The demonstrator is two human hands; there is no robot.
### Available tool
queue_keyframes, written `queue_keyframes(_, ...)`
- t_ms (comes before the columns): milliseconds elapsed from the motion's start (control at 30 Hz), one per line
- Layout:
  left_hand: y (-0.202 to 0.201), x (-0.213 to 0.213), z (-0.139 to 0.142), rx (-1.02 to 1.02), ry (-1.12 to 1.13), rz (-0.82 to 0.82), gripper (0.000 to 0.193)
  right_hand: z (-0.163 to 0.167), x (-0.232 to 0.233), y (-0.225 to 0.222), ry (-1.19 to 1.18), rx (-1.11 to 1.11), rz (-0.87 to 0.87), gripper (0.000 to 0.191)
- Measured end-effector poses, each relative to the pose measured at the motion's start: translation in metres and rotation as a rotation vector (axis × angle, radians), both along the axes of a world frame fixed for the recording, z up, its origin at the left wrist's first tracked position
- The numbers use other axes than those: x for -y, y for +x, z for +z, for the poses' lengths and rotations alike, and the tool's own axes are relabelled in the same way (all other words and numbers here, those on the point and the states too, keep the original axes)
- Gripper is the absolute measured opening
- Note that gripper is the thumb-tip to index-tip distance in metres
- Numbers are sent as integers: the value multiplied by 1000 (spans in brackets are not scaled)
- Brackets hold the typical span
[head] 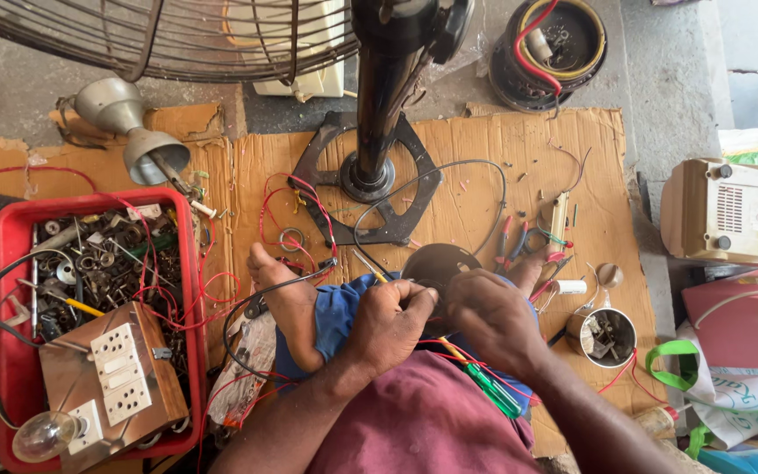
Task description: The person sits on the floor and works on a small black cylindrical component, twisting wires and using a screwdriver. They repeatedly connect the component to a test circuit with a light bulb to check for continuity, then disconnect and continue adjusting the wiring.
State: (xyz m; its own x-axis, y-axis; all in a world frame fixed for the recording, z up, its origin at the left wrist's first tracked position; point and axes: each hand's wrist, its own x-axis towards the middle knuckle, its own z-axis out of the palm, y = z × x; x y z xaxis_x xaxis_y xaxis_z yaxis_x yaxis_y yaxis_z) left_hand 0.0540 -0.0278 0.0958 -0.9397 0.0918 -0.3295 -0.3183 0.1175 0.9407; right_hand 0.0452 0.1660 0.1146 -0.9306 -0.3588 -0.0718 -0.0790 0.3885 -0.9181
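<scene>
The person sits on the floor with both hands close together over a dark round metal part (436,263) resting on the lap. The left hand (388,320) is curled narrow, fingers pinched at the part's rim; the right hand (493,316) is likewise closed down on it from the other side, though what the fingertips grip I cannot tell. A green-handled screwdriver (493,391) lies across the maroon cloth beneath the right wrist. A bare foot (287,303) sticks out left of the hands.

Under everything lies a cardboard sheet (484,145). At its right edge stands a small tin of screws (603,336), with pliers (515,241) just beyond. Off its left edge sits a red tray (6,254) full of nuts, washers and red wire, carrying a wooden switchboard (120,373) with white sockets and a clear bulb (44,434). Further away, mid-sheet, the black fan stand (375,149) rises, blocking the view past it, its wire guard (160,35) overhead. To the far right, a beige box (730,211) and a white bag with green handles (730,395).
</scene>
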Motion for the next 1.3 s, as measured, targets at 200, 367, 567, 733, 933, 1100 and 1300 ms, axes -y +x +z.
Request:
queue_keyframes(200, 1, 0, -4, 24, -11, 11, 26, -11, -1, 9, -247, 372, -168, 25)
queue_keyframes(367, 2, 2, -4, 18, -41, 35, 24, -26, 5, 10, -588, 630, -443, 28)
queue_keyframes(567, 2, 0, 11, 38, 254, 43, 11, -28, -2, 12, -971, 690, -424, 18)
queue_keyframes(733, 11, -6, 11, 217, 358, -25, 12, -20, -3, 11, -814, 643, -415, 20)
queue_keyframes(933, 22, -4, -5, 152, 156, -67, 13, 18, -42, -9, -537, 185, -557, 15)
queue_keyframes(1100, 25, -5, -13, 290, 399, 39, 11, 27, -44, -8, -183, -27, -344, 24)
queue_keyframes(1300, 31, -3, -13, -32, 270, 114, 10, -8, 8, 21, 119, -181, 40, 35)
